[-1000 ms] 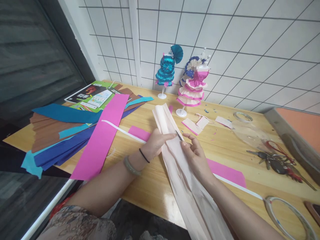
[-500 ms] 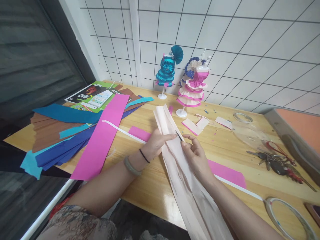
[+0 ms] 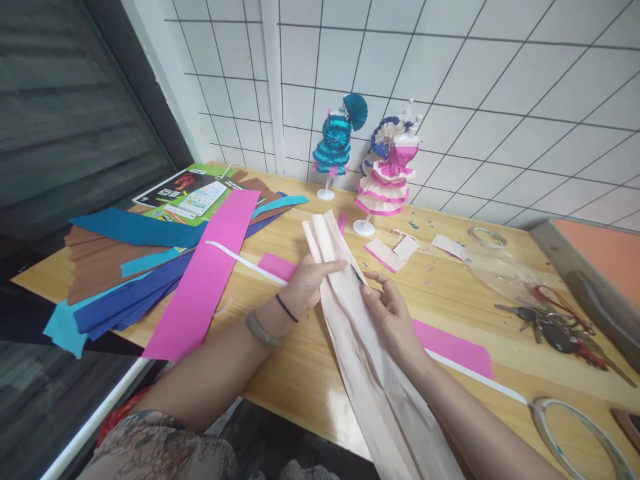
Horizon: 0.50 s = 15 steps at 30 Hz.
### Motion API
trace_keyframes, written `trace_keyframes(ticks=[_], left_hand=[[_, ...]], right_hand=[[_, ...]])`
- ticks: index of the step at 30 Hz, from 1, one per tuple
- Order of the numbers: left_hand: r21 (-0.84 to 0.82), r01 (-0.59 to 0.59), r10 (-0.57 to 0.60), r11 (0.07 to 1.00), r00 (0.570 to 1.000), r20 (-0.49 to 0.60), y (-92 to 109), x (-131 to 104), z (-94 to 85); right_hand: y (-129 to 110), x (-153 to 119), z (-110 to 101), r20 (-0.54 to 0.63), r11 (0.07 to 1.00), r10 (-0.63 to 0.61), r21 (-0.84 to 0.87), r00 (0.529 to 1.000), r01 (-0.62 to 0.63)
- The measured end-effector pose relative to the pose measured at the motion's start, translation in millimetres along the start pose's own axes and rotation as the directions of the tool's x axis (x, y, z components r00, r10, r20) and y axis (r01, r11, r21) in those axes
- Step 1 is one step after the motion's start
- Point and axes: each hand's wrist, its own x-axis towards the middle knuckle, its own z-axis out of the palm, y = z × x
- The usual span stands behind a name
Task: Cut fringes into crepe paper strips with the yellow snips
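A long pale pink crepe paper strip [image 3: 350, 333] runs from the middle of the table down past its front edge, creased and folded lengthwise. My left hand [image 3: 310, 280] is closed on its left side near the far end, thumb on top and fingers underneath. At the strip's right edge my right hand [image 3: 387, 303] grips what look like small scissors [image 3: 356, 274]; only dark, pointed blades show against the paper, and the handles are hidden by the fingers. Under the strip and my hands, a bright pink paper strip [image 3: 455, 347] and a narrow white tape strip [image 3: 480, 380] lie across the table.
Coloured paper strips [image 3: 135, 280] fan out at the left, with a bright pink strip [image 3: 215, 267] over them. Dress stands in teal [image 3: 333, 143] and pink [image 3: 390, 180] stand at the back. Keys [image 3: 555, 333], a tape roll [image 3: 575, 427] and paper scraps [image 3: 385, 253] lie rightward.
My left thumb has drawn back slightly to the left, away from the blades. The strip's far end has shifted a little left and spread. My right hand has barely moved.
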Motion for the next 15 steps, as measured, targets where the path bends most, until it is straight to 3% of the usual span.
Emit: trace_keyframes(ticks=[15], left_hand=[[0.002, 0.001, -0.001, 1.000, 1.000, 0.011, -1.1, -0.8, 0.9]], right_hand=[[0.3, 2.0, 0.0, -0.017, 0.999, 0.038, -0.002, 0.999, -0.038]])
